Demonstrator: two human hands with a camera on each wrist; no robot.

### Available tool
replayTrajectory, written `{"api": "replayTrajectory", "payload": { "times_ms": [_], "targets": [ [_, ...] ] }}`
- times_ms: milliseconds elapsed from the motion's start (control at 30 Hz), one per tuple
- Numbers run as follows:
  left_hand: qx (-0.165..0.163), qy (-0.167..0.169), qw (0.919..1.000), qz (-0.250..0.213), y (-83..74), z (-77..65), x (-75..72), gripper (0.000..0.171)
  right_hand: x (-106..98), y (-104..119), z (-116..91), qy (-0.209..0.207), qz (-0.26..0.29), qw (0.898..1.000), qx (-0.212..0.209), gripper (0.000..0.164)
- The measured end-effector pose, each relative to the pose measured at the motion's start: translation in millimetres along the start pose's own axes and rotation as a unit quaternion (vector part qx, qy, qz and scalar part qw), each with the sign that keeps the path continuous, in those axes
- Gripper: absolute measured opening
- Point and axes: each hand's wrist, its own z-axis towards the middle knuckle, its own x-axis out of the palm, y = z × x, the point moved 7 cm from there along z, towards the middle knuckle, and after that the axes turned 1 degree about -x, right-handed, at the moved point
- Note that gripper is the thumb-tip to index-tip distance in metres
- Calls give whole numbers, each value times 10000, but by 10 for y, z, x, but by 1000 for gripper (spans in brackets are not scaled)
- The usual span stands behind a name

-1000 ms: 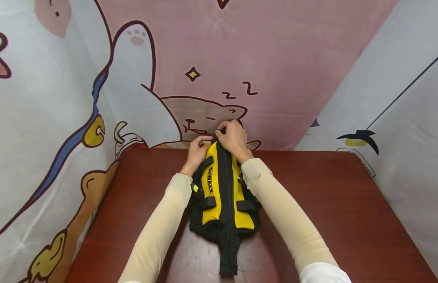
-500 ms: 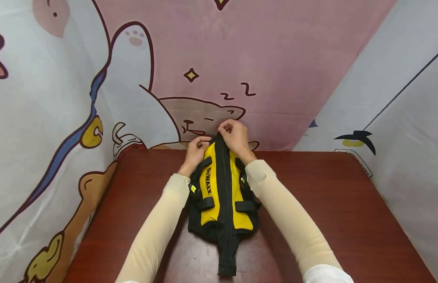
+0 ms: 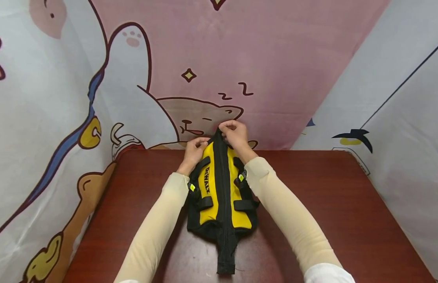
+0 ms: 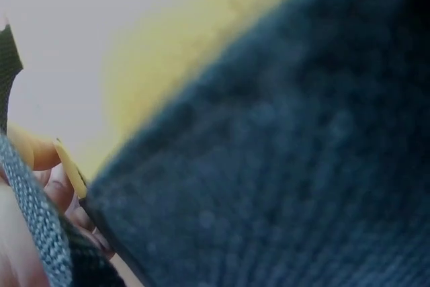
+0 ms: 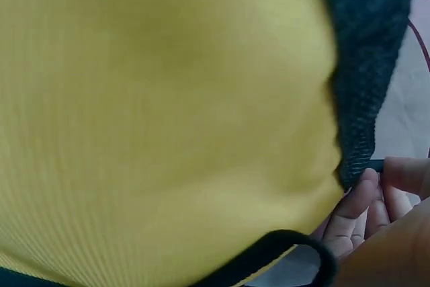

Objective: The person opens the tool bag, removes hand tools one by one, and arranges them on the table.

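Observation:
A yellow and black DeWalt tool bag (image 3: 223, 188) lies lengthwise on the table, its black zipper strip running down the middle. At its far end my right hand (image 3: 236, 136) pinches the tip of the strip between thumb and fingers, holding it up in a point. My left hand (image 3: 193, 154) pinches the bag's far left edge with thumb and forefinger. In the left wrist view, curled fingers (image 4: 60, 189) show behind dark fabric and a strap. Yellow cloth (image 5: 168, 112) fills most of the right wrist view, with pinching fingers (image 5: 359, 199) at the black corner.
The brown table (image 3: 311, 204) extends to both sides of the bag. A printed cartoon curtain (image 3: 275, 70) hangs right behind its far edge. Black webbing handles (image 3: 244, 205) lie along the bag's sides, and a loose zipper tail (image 3: 226, 257) sticks out toward me.
My right hand has shifted to the very tip of the far zipper strip, which now shows drawn up to a point. The left hand keeps its place at the bag's edge.

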Motion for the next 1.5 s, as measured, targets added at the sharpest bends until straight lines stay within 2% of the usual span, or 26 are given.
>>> {"api": "replayTrajectory", "payload": {
  "times_ms": [167, 667, 900, 1133, 1500],
  "targets": [
    [4, -16, 10000, 55, -12, 4, -14, 25, -10, 10, -24, 142, 230, 9996, 104, 7],
    [-63, -258, 9996, -74, 21, -3, -23, 23, -54, -40, -110, 626, 189, 9973, 338, 12],
    [-39, -294, 9995, -141, 14, -10, -42, 24, -50, -73, -227, 855, 316, 9942, 579, 11],
    [-183, -256, 9994, -111, 32, -28, -45, 25, -68, -125, -375, 1024, 454, 9907, 767, 16],
    [43, -243, 9987, -453, 11, -16, -44, 23, -136, -103, -641, 1114, 616, 9900, 607, 16]
  ]
}}
